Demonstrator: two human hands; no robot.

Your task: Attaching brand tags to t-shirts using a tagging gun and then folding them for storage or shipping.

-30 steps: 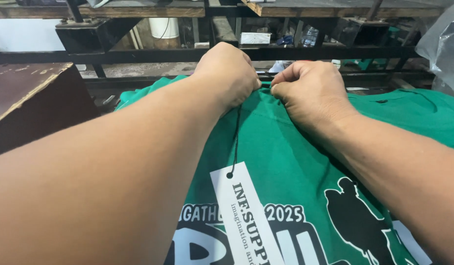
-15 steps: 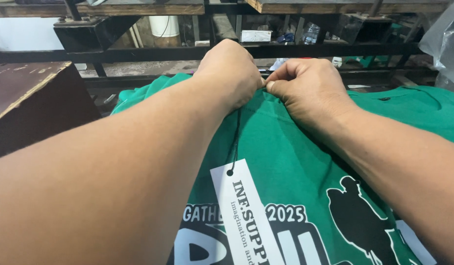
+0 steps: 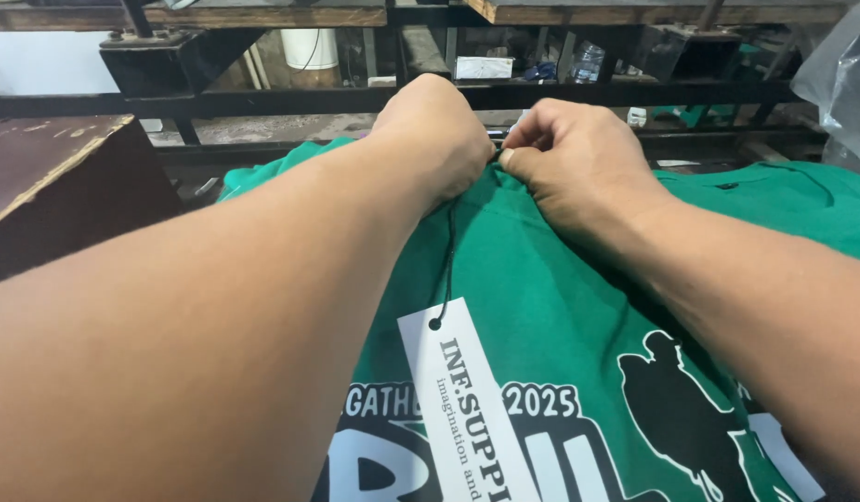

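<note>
Both hands meet at the far edge of a green printed shirt (image 3: 560, 297): the left hand (image 3: 434, 139) closed over the fabric, the right hand (image 3: 578, 158) apparently pinching it. Below them, a white hang tag (image 3: 467, 409) trails on a black string (image 3: 447, 265).

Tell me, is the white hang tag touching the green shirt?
Touching. The head view shows the white hang tag lying flat on the green shirt, with its black string running up to the left hand.
</note>
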